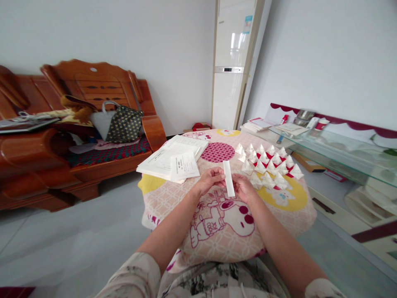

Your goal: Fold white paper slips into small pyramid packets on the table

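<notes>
A narrow folded strip of white paper point(228, 179) stands nearly upright between my hands, above the cloth-covered table. My left hand point(213, 180) pinches its left edge with the fingers closed. On the other side, my right hand point(243, 187) has its fingers curled against the strip's right edge; the tips are partly hidden behind the paper. Left of my hands lies a stack of printed sheets point(164, 159), with a smaller printed slip point(185, 165) on top. Several folded white paper pyramids point(263, 158) stand in rows to the right, with red patches showing between them.
The round table has a pink patterned cloth point(173, 198). A wooden sofa point(93, 91) with a dark patterned bag point(125, 124) stands to the left. At the right is a glass-topped cabinet point(341, 153) holding cups and papers. A tall white air conditioner point(228, 99) stands behind.
</notes>
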`<state>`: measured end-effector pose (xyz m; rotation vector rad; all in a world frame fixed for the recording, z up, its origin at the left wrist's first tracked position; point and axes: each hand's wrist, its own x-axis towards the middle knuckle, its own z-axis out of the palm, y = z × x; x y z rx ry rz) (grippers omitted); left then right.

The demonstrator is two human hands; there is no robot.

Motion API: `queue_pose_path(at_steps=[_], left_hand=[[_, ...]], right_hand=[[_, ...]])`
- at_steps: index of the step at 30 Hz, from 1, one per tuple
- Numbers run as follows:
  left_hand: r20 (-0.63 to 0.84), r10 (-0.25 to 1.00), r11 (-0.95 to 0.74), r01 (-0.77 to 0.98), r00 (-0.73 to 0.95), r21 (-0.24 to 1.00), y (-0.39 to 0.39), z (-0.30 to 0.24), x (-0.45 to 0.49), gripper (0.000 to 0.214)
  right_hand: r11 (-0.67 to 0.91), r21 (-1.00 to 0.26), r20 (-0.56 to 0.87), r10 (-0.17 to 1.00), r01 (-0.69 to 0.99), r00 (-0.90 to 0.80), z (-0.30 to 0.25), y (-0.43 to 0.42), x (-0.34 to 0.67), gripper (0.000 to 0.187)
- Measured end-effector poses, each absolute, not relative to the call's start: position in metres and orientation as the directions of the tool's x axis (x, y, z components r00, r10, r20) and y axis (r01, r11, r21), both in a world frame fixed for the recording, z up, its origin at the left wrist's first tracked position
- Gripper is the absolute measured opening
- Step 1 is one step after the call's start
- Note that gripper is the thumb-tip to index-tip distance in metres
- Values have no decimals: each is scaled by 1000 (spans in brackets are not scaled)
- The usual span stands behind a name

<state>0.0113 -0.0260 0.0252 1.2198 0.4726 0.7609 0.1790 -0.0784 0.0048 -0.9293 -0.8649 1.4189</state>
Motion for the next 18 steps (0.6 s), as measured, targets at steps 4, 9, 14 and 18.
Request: queue_pose_path(at_steps=[4, 9, 14, 18], left_hand=[[108, 815, 83, -299, 569, 951, -23, 26, 8, 40], [120, 841, 73, -330, 527, 941, -22, 26, 7, 44], [115, 814, 129, -371, 569, 920, -21, 23, 11, 47], [117, 807, 155, -399, 578, 904, -22, 23, 12, 45]], right_hand=[[17, -930, -14, 996, -367, 82, 5, -79, 182, 33], [38, -939, 12, 997, -342, 77, 6, -80, 182, 35], [10, -934, -12, 998, -358, 59, 8, -80, 180, 34], [-2, -928, -18, 999, -371, 41, 8, -80, 180, 34]])
